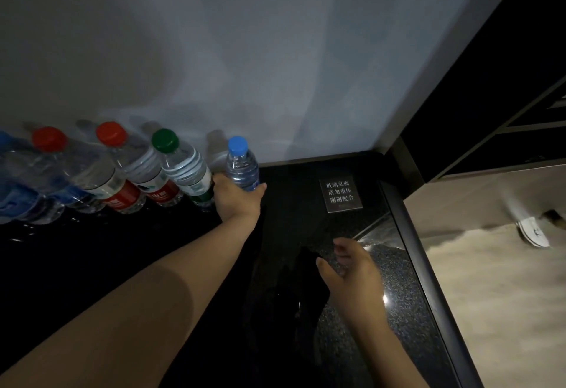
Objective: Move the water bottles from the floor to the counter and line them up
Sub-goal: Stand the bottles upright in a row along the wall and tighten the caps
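Several water bottles stand in a row along the wall on the dark counter (306, 191). My left hand (237, 199) grips the lower body of a small blue-capped bottle (240, 164) at the row's right end, upright on the counter. Left of it stand a green-capped bottle (183, 167), two red-capped bottles (134, 164) (76, 170) with red labels, and a blue-labelled bottle (12, 185) at the frame's left edge. My right hand (352, 271) hovers over the counter near its right front, fingers apart and holding nothing.
A small sign with white characters (340, 193) lies flat on the counter right of the bottles. The counter's dark right edge (410, 234) drops to a beige floor with a white slipper (533, 231). A grey wall backs the counter.
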A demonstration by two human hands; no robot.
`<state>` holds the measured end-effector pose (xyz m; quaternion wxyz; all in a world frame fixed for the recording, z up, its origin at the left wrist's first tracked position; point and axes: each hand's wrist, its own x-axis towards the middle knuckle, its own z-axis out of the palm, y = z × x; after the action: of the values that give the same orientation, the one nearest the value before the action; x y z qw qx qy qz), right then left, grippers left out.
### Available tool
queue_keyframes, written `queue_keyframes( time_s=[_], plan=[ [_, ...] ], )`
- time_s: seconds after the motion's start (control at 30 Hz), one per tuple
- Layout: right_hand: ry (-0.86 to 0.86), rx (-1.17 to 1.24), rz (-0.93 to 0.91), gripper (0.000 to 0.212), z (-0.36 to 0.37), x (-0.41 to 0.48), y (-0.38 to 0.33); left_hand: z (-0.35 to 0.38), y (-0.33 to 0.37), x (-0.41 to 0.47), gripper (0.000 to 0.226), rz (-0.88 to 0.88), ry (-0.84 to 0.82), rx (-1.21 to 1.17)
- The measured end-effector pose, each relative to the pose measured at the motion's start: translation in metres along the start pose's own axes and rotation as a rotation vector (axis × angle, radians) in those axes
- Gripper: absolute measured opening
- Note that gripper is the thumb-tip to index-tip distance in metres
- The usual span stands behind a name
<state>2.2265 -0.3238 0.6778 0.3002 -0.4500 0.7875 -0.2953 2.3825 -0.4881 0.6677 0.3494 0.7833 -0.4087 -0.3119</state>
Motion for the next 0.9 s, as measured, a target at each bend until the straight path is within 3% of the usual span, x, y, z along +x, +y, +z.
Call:
queue_keyframes(
  time_s=[0.13,0.43,0.7,0.9],
  plan=[
    [-0.016,0.011,-0.008,0.048,0.001,-0.002,-0.009,-0.019,-0.009,-0.020,0.048,0.053,-0.050,0.002],
    [-0.101,-0.021,-0.129,0.051,0.012,-0.025,-0.057,-0.110,-0.053,-0.057,0.060,0.079,-0.193,0.075],
    [-0.195,-0.102,-0.266,0.051,0.060,-0.084,-0.129,-0.241,-0.103,-0.068,0.054,0.045,-0.276,0.200],
    [-0.300,-0.186,-0.443,0.048,0.130,-0.162,-0.199,-0.378,-0.148,-0.073,0.047,0.070,-0.188,0.178]
  ],
)
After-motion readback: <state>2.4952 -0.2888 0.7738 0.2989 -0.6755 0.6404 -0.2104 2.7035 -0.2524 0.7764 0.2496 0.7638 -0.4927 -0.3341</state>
